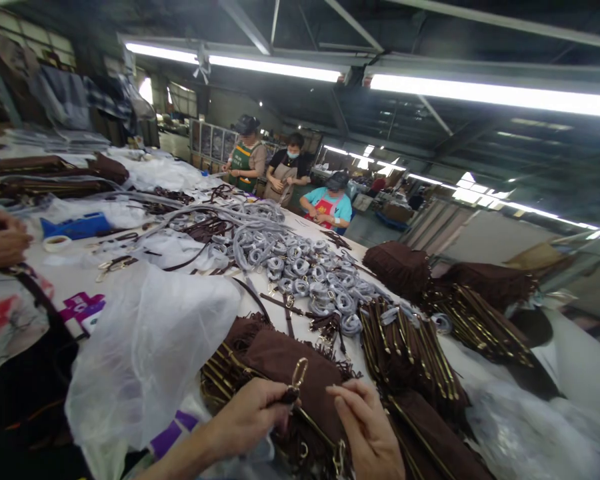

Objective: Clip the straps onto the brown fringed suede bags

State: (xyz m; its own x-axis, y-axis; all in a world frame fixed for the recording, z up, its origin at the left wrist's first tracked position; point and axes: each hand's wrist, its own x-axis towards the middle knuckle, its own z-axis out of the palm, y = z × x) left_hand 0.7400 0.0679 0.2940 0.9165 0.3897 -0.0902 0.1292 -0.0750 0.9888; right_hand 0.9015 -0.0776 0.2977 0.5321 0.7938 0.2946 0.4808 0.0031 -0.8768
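Note:
My left hand (pixel 253 417) pinches the dark end of a strap that carries a gold clasp (pixel 299 373), held upright above a brown suede bag (pixel 290 363). Close beside it on the right, my right hand (pixel 367 430) has its fingers curled inward, the fingertips touching the brown bag near its gold zipper; whether it grips anything is unclear. Under both hands lies a stack of brown fringed bags with gold zippers (pixel 405 347).
A heap of grey wrapped straps (pixel 290 260) fills the table's middle. White plastic bags (pixel 145 347) lie at the left. More brown bags (pixel 480 300) are stacked at the right. Another person's hand (pixel 0 237) rests at the far left; three people (pixel 290 177) work at the far end.

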